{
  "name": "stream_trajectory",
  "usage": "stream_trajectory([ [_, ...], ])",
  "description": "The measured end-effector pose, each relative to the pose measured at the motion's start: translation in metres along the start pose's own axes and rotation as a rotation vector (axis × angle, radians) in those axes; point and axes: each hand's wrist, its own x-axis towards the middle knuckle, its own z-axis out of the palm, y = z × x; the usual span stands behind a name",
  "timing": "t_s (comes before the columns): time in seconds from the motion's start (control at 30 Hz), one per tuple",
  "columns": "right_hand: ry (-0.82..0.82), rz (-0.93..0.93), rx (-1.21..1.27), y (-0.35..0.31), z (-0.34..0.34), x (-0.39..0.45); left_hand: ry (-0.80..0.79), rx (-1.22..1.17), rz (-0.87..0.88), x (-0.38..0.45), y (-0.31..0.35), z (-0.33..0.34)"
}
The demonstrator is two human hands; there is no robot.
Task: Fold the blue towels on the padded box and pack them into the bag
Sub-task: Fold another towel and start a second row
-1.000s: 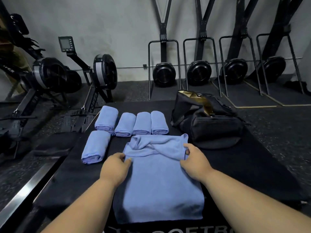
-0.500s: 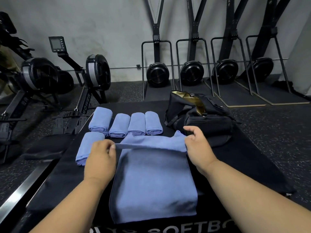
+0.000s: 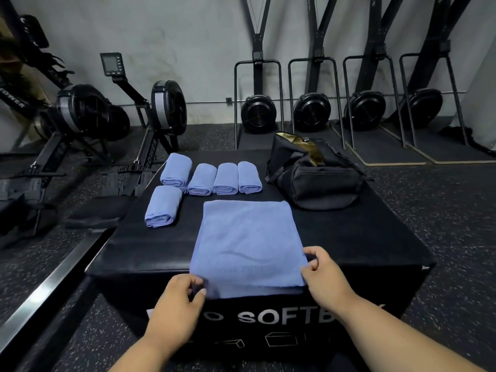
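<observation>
1. A flat blue towel [image 3: 247,245] lies on the near half of the padded box [image 3: 362,237], its near edge hanging slightly over the front of the box.
2. The left hand [image 3: 179,299] pinches the near left corner of the towel between thumb and fingers; the right hand [image 3: 324,275] pinches the near right corner the same way.
3. Five rolled towels [image 3: 212,178] sit at the far left of the box, four in a row and one nearer, just beside them. The black bag [image 3: 314,178] stands at the far right with its top open.
4. Likely step: a fold of the flat towel, none packed so far.
5. Risks, as I judge them:
   - An uneven pull from the two corners would skew the fold and leave crooked edges.
   - The overhanging edge could drag the towel off the front if both corners are let go.
   - A wide sweep toward the far side may knock the nearest roll loose.
</observation>
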Motion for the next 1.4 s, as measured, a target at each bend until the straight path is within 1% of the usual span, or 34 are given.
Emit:
stream_trajectory([
  [0.1, 0.025, 0.020, -0.021, 0.011, 0.001, -0.009, 0.033, -0.145, -0.167, 0.002, -0.006, 0.003],
  [0.2, 0.024, 0.049, -0.011, 0.018, 0.003, -0.013, 0.085, -0.225, -0.319, 0.006, -0.007, 0.004],
  [0.3, 0.069, 0.064, 0.031, 0.020, 0.008, -0.010, 0.097, -0.289, -0.393, 0.011, -0.008, 0.008],
  [0.4, 0.116, 0.104, 0.056, 0.026, 0.015, -0.007, 0.067, -0.434, -0.449, 0.018, -0.013, 0.016],
  [0.47, 0.104, 0.123, 0.061, 0.028, 0.017, -0.006, 0.071, -0.495, -0.453, 0.020, -0.016, 0.021],
  [0.57, 0.056, 0.091, 0.058, 0.031, 0.019, -0.002, 0.109, -0.472, -0.404, 0.019, -0.017, 0.024],
  [0.67, 0.037, 0.081, 0.045, 0.036, 0.022, -0.003, 0.122, -0.534, -0.396, 0.017, -0.017, 0.020],
  [0.73, 0.028, 0.090, -0.024, 0.043, 0.024, 0.000, 0.074, -0.641, -0.440, 0.015, -0.017, 0.016],
  [0.8, 0.030, 0.109, -0.099, 0.049, 0.028, 0.003, -0.014, -0.705, -0.506, 0.011, -0.013, 0.013],
  [0.87, 0.026, 0.147, -0.145, 0.054, 0.031, 0.005, -0.069, -0.678, -0.556, 0.009, -0.012, 0.015],
  [0.93, 0.018, 0.162, -0.156, 0.055, 0.033, 0.008, -0.078, -0.623, -0.582, 0.009, -0.011, 0.017],
  [1.03, -0.045, 0.165, -0.091, 0.054, 0.035, 0.009, -0.116, -0.603, -0.619, 0.010, -0.012, 0.019],
  [1.13, -0.088, 0.136, -0.012, 0.050, 0.038, 0.007, -0.159, -0.723, -0.664, 0.011, -0.015, 0.018],
  [1.23, -0.096, 0.049, 0.041, 0.043, 0.038, 0.003, -0.144, -0.832, -0.673, 0.010, -0.014, 0.015],
  [1.4, -0.113, -0.005, 0.114, 0.037, 0.040, -0.001, -0.165, -0.827, -0.658, 0.007, -0.016, 0.022],
])
